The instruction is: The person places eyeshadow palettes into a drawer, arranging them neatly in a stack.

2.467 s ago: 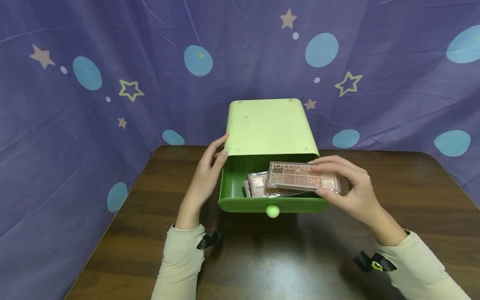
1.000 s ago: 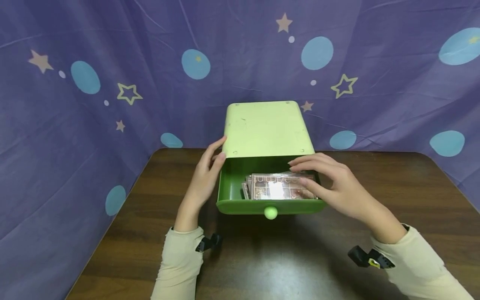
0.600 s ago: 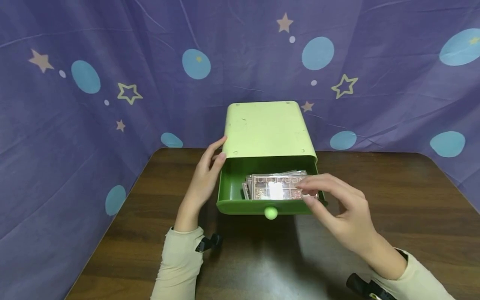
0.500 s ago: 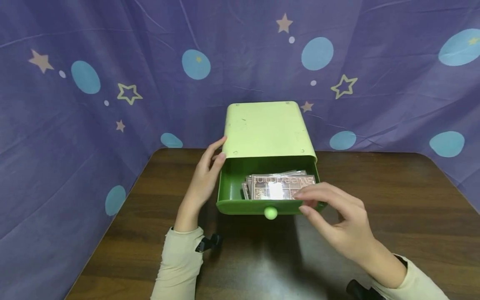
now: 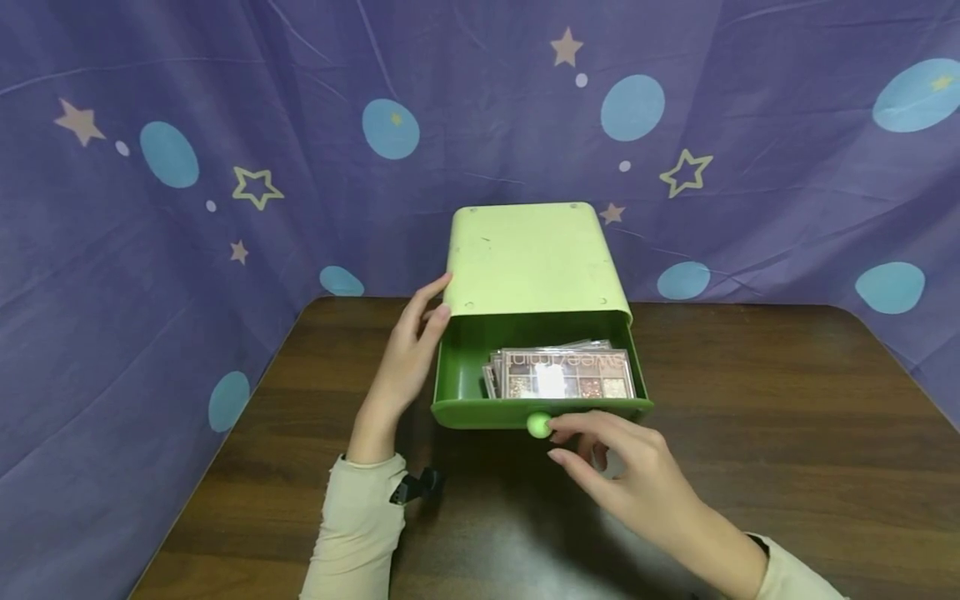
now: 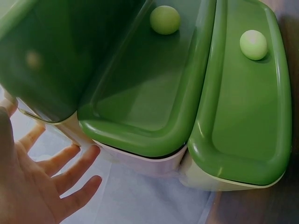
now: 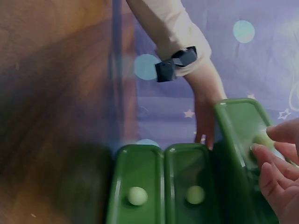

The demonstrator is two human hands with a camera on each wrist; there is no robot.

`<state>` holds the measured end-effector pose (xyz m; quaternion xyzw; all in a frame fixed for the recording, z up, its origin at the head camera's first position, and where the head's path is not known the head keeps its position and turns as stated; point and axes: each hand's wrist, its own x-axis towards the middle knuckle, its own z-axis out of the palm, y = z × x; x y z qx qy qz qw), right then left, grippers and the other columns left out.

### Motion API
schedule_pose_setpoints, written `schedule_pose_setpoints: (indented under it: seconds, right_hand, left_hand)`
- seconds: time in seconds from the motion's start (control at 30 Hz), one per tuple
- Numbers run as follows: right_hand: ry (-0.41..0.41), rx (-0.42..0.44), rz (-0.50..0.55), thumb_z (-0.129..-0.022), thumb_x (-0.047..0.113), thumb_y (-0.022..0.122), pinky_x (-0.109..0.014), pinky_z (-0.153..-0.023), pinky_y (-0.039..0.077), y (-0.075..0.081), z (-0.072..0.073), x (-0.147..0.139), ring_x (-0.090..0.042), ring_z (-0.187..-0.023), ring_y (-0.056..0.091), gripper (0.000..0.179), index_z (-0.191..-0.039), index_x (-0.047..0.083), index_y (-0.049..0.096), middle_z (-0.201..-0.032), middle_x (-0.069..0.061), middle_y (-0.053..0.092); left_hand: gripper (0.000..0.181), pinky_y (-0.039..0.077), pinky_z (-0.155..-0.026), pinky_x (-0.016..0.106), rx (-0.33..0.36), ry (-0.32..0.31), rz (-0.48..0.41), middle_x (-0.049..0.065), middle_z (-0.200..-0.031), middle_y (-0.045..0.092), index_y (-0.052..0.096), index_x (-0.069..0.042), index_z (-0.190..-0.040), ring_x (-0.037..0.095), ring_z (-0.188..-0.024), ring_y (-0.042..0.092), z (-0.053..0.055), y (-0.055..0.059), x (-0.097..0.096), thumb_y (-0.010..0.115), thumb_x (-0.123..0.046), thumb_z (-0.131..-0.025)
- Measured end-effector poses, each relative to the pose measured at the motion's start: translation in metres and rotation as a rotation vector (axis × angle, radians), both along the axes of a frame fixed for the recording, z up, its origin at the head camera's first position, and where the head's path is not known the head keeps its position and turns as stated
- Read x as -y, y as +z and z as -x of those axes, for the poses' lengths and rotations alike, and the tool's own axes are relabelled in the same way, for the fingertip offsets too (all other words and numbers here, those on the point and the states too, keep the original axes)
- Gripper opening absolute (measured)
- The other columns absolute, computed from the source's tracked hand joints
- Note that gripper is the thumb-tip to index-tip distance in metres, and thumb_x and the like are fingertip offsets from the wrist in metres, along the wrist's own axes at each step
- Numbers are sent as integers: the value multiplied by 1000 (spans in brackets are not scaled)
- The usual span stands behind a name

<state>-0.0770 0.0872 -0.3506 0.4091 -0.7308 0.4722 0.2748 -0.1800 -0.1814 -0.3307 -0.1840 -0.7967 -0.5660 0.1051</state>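
Note:
A light green drawer unit [image 5: 536,258] stands on the table with its top green drawer [image 5: 465,412] pulled out. Several eyeshadow palettes [image 5: 562,375] lie stacked inside, toward the drawer's right and front. My left hand [image 5: 408,354] rests its fingertips against the unit's left side; the left wrist view shows those fingers [image 6: 70,172] spread and fairly straight. My right hand [image 5: 637,475] is at the drawer's round knob [image 5: 537,425], index fingertip by its right edge. The thumb sits lower with a gap, so the knob is not pinched. In the right wrist view the fingers partly cover this knob [image 7: 263,138].
Two closed drawers with round knobs sit below the pulled-out one, a middle drawer [image 6: 140,93] and a bottom drawer [image 6: 243,121]. The brown wooden table [image 5: 780,417] extends to both sides. A purple patterned curtain [image 5: 480,125] hangs behind and along the left.
My right hand has set a palette on the stack, let go, and moved out of the drawer, down and left to the knob. The left hand has stayed on the unit's side.

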Motion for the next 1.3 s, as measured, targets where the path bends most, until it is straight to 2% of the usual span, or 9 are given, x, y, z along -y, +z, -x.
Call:
schedule_pose_setpoints:
  seconds: [0.1,0.2,0.57,0.77,0.9,1.03,1.17,1.3]
  right_hand:
    - [-10,78,-2,-97,24,66,-14,-59,47,-7,1,2,-5,-69,60,26,-114,5,67,-89,0,71]
    - [-15,96,9,-96,23,66,-15,-60,50,-12,4,6,-8,-71,65,26,-114,4,66,-89,-4,73]
    - [-33,-13,115,-92,22,72,-15,-58,50,-13,12,15,-10,-69,68,24,-104,3,71,-85,-6,74]
    - [-39,-19,166,-90,19,74,-17,-58,52,-9,16,17,-12,-73,70,21,-103,2,72,-85,-8,74]
    - [-55,9,161,-89,18,76,-17,-58,52,-6,18,16,-11,-74,70,20,-103,4,73,-86,-6,75]
    - [-78,45,150,-84,10,80,-17,-59,52,-5,20,15,-10,-75,70,21,-103,6,73,-86,-5,75]
    - [-91,82,136,-77,-1,81,-18,-61,53,-5,24,15,-10,-76,70,29,-104,7,73,-87,-4,75]
    - [-100,118,127,-76,-5,81,-19,-62,53,-4,28,15,-10,-77,70,33,-105,8,73,-88,-3,75]
  left_hand:
    - [46,40,-102,50,2,5,2,-9,-155,34,41,-29,-152,25,-128,46,0,0,0,44,-36,-106]
    - [46,40,-102,50,7,11,3,-10,-155,35,41,-30,-151,25,-128,46,0,0,0,44,-36,-106]
    - [46,40,-103,49,15,25,14,-12,-155,34,41,-33,-151,23,-129,45,1,0,0,43,-41,-105]
    - [46,35,-107,51,16,9,4,-10,-156,34,41,-30,-151,22,-139,35,0,1,1,43,-39,-106]
    - [47,32,-110,52,22,-1,-10,-8,-156,34,41,-28,-152,18,-143,29,0,2,0,43,-37,-106]
    - [47,31,-111,51,22,-8,-37,-9,-155,36,42,-26,-151,14,-143,27,0,2,-1,44,-36,-105]
    - [46,30,-112,50,18,-9,-71,-8,-154,38,44,-23,-150,13,-143,28,-1,4,-2,46,-32,-105]
    - [46,29,-112,49,17,-7,-91,-6,-154,38,44,-21,-150,13,-143,28,-2,5,-3,46,-30,-105]
